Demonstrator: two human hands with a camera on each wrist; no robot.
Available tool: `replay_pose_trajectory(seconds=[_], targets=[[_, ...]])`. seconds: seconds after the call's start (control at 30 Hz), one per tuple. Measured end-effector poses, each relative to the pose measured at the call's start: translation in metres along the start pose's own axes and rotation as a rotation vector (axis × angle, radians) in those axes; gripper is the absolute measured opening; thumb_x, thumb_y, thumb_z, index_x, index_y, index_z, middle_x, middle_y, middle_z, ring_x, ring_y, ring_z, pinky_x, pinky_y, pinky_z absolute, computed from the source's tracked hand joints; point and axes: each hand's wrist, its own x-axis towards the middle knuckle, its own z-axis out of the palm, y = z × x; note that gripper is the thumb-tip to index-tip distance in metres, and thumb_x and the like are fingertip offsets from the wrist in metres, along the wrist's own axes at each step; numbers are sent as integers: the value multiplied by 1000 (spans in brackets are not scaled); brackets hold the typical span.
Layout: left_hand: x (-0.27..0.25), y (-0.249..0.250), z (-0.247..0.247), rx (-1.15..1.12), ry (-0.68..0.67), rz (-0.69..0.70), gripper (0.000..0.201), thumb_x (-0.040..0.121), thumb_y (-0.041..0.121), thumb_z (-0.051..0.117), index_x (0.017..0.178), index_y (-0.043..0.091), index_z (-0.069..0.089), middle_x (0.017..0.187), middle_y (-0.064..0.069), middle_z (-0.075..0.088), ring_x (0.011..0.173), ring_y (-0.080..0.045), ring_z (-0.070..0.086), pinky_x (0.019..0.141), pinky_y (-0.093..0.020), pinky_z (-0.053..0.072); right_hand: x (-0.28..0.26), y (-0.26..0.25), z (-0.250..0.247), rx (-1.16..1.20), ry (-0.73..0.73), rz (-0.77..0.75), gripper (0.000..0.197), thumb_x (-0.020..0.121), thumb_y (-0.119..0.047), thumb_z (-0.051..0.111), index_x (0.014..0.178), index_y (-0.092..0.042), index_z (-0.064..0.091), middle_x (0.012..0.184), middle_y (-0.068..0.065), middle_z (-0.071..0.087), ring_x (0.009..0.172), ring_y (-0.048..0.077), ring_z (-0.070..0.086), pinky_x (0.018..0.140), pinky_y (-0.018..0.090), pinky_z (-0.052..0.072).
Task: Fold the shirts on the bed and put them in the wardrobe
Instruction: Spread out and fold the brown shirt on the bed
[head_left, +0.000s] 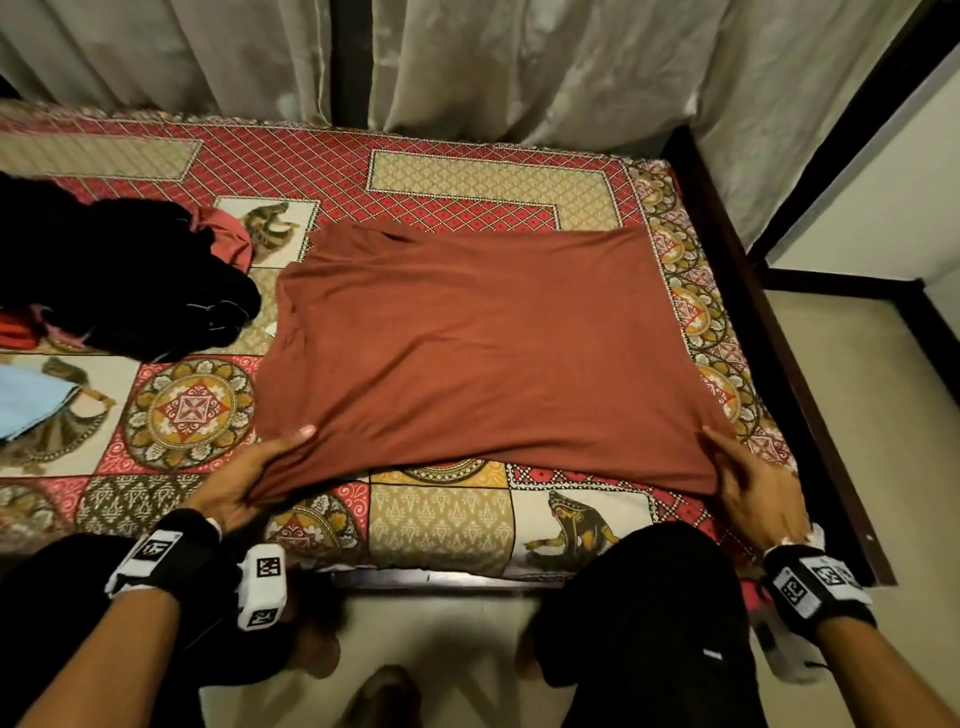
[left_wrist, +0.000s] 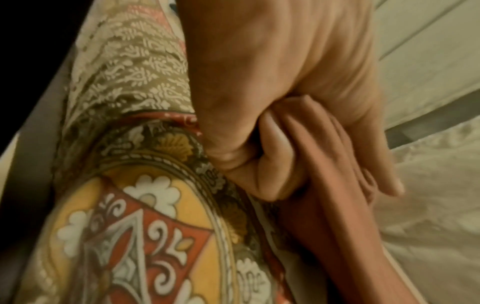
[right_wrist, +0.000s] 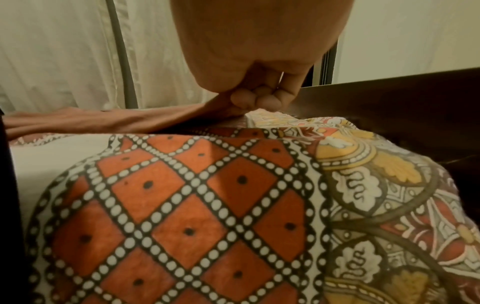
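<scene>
A rust-red shirt (head_left: 488, 343) lies spread flat on the patterned bed cover (head_left: 441, 514), its neck at the far side. My left hand (head_left: 249, 478) pinches the shirt's near left corner, thumb on top and fingers curled under the cloth (left_wrist: 337, 185). My right hand (head_left: 753, 483) grips the near right corner by the bed's edge; in the right wrist view its curled fingertips (right_wrist: 257, 98) clamp the cloth (right_wrist: 103, 119). The near hem sags a little between the two hands. No wardrobe is in view.
A heap of black clothes (head_left: 130, 280) with a pink garment (head_left: 223, 234) lies at the left of the bed, and a light blue cloth (head_left: 26, 395) nearer the left edge. Dark wooden bed frame (head_left: 779, 364) runs along the right. Pale curtains (head_left: 519, 62) hang behind.
</scene>
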Motion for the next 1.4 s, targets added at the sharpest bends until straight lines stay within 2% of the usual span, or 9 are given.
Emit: replay_pose_trajectory(seconds=[0.13,0.4,0.6,0.93,1.07,1.13,1.23,1.33,1.4], targets=[[-1,5,-11,178,97,-71,57,64,27,93,103,-4,64,81,-21,69,54,-28,63,41,-24,49,-2,2,-9,-19,-38,127,39,89,-11,62,116,-35,77,96,13,78,76,35,72,74,42,60],[-11,-12,-31,187,487,39,46,77,26,87,115,6,70,106,-18,73,92,-35,70,85,-49,57,-11,3,-11,-299,-169,292,36,85,-17,66,115,-35,75,98,21,74,91,46,69,79,47,58],[-24,-28,-38,802,669,25,72,75,69,76,89,-2,72,107,-31,69,96,-46,65,89,-49,52,-26,15,-14,-435,-269,182,36,91,-23,59,127,-31,59,85,15,72,79,39,70,64,36,48],[-41,-28,-19,1118,867,273,75,64,53,62,104,-10,59,114,-40,53,100,-57,55,83,-60,50,2,-9,-25,-499,-221,-52,28,87,-43,63,105,-23,71,103,1,69,82,24,69,67,33,58],[-17,5,45,1425,435,855,61,83,38,50,134,5,54,142,-21,49,123,-42,50,99,-53,45,35,-37,0,-491,-262,-311,49,98,-33,54,145,-19,48,153,6,51,124,28,61,102,45,53],[21,20,46,1656,244,810,70,90,48,35,150,14,47,158,-12,42,145,-30,39,114,-49,35,53,-42,5,-643,-486,-275,62,96,-30,51,154,-18,33,156,3,45,135,26,53,107,41,49],[67,52,12,1606,421,526,86,84,56,19,147,6,50,156,-17,45,143,-33,45,116,-56,31,95,-47,2,-853,-566,-198,32,101,-24,49,132,-19,56,124,2,67,115,23,67,91,36,58],[88,75,37,1715,471,729,60,87,48,33,119,7,63,133,-22,58,120,-42,58,98,-58,43,135,-53,21,-804,-389,-318,40,94,-32,64,131,-16,55,127,5,67,114,28,66,90,38,58],[114,84,60,1768,301,901,66,95,51,30,139,11,57,150,-19,50,138,-37,48,107,-53,38,163,-60,49,-695,-364,-459,76,90,-27,71,153,-6,34,157,11,43,139,32,49,107,42,50]])
